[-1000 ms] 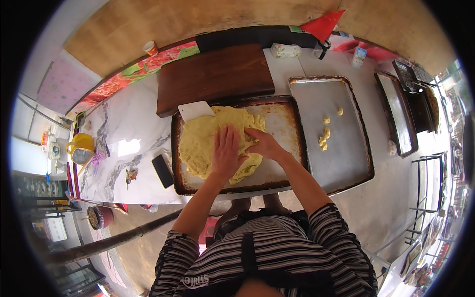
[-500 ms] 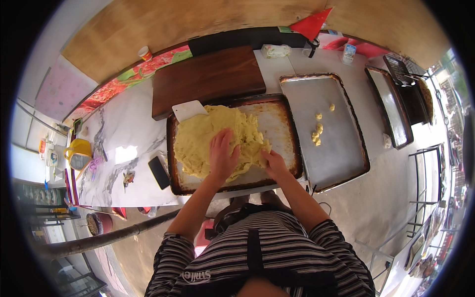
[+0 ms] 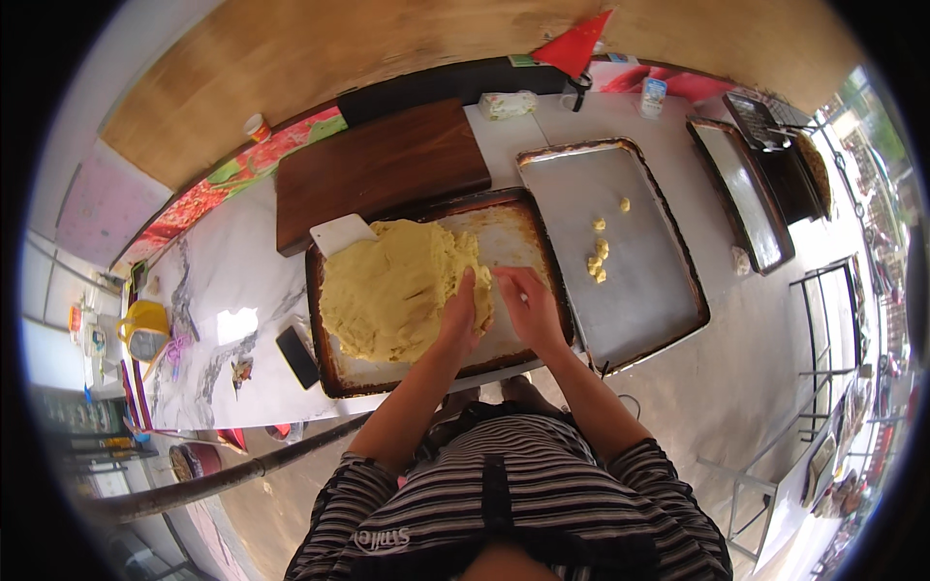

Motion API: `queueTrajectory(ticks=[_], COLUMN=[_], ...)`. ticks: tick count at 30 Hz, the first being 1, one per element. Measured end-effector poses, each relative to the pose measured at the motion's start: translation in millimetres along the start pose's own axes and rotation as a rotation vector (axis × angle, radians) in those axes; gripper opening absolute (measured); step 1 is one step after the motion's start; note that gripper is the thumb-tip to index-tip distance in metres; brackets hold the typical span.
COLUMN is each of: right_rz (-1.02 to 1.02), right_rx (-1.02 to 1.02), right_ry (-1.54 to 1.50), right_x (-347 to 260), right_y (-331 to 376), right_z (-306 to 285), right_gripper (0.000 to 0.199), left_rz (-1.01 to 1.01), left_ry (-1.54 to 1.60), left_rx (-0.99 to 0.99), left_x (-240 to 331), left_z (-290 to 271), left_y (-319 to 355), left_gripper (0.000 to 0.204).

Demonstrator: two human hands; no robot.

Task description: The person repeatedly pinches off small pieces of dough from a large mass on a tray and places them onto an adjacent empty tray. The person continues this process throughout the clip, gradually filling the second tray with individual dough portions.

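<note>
A wide mass of yellow dough [image 3: 387, 290] fills the left part of a dark-rimmed baking tray [image 3: 334, 373] on the white marble counter. My left hand [image 3: 459, 315] lies flat on the dough's right edge, fingers pointing away from me. Just to its right, my right hand [image 3: 528, 305] is over the tray's bare part, with its fingertips pinched on the dough's edge. A white scraper [image 3: 339, 233] leans on the tray's far left corner, touching the dough.
To the right lies a second metal tray [image 3: 639, 290] with several small dough pieces [image 3: 597, 259]. A brown wooden board [image 3: 378, 169] sits behind the dough tray. A black phone [image 3: 297, 356] and a yellow container [image 3: 145, 329] are at the left, and another tray [image 3: 741, 194] at the far right.
My right hand has slid off the top of the dough to its right edge. My left hand has shifted right along the dough. The dough looks more spread out.
</note>
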State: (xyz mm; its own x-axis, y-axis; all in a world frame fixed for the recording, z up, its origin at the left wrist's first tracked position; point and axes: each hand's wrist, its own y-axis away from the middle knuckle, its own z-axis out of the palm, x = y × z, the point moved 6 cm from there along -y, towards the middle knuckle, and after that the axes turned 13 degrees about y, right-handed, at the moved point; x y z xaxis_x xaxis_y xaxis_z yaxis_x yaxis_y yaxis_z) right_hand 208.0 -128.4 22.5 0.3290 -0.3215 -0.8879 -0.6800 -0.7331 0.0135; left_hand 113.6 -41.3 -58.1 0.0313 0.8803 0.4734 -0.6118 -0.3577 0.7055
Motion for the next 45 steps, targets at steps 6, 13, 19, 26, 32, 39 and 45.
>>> queueTrajectory(ticks=[6,13,19,26,32,39,45], right_rz=[-0.174,-0.405,-0.410,-0.340,-0.185,-0.134,-0.215], right_rx=[0.104,0.291,0.073,0.080,-0.189,0.004,-0.226], right_ry=[0.171,0.406,0.156,0.384,-0.321,-0.197,-0.340], right_x=[-12.2,-28.5,-51.6,-41.2,-44.6,-33.5,-73.3], right_y=[6.5,-7.5,14.2,-16.0,19.3,-25.2,24.5], right_z=[33.1,1.6,18.1,-8.1,24.7,-9.9,3.8], right_gripper=[0.029,0.032,0.042,0.050,0.062,0.066,0.069], left_rz=[0.042,0.063,0.218,0.081,0.463,0.544,0.791], left_ry=[0.378,0.400,0.523,0.436,0.222,-0.004,-0.230], left_rx=[-0.370,-0.294,-0.491,-0.524,-0.410,-0.452,-0.402], left_x=[-7.5,-19.4,24.3,1.2,53.3,12.8,62.5], left_z=[43.4,47.6,60.9,75.8,69.8,99.7,93.1], left_y=[19.1,24.8,30.8,43.4,42.9,77.4,77.1], left_gripper=[0.072,0.058,0.061,0.070,0.072,0.071,0.073])
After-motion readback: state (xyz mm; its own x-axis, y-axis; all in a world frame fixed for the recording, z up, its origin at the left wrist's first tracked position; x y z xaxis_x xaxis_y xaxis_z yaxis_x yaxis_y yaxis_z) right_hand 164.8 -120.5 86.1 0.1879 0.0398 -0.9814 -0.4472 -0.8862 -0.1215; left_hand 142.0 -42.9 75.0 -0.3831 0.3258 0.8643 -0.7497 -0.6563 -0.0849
